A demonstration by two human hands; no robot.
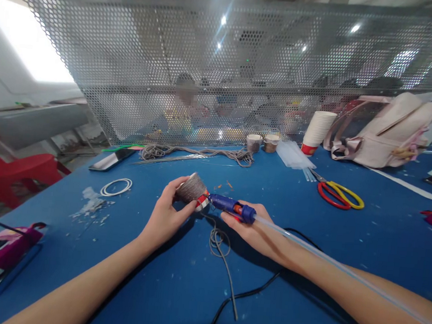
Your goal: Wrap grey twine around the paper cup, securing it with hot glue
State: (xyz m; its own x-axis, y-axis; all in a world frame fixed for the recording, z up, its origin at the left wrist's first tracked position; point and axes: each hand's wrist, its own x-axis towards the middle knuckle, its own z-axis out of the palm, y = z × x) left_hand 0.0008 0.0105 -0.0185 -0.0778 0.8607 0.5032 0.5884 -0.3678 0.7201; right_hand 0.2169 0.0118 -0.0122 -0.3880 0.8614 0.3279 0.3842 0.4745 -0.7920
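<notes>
My left hand (172,208) is closed around a small paper cup (192,187), tilted on its side and mostly wrapped in grey cord, with a red and white band showing near its rim. In my right hand (254,226) is a blue hot glue gun (227,204), its nozzle at the red band of the cup. A long clear glue stick (307,245) runs out of the back of the gun over my right forearm. From the cup, loose grey cord (218,240) trails down onto the blue table (144,287) in a small coil.
Red-and-yellow-handled scissors (339,194), stacked paper cups (317,130), clear glue sticks (294,154) and a pink backpack (387,131) lie right and behind. Two wrapped cups (254,142) and a cord bundle (164,151) lie along a perforated metal screen (134,64). A purple power strip (1,259) is at left.
</notes>
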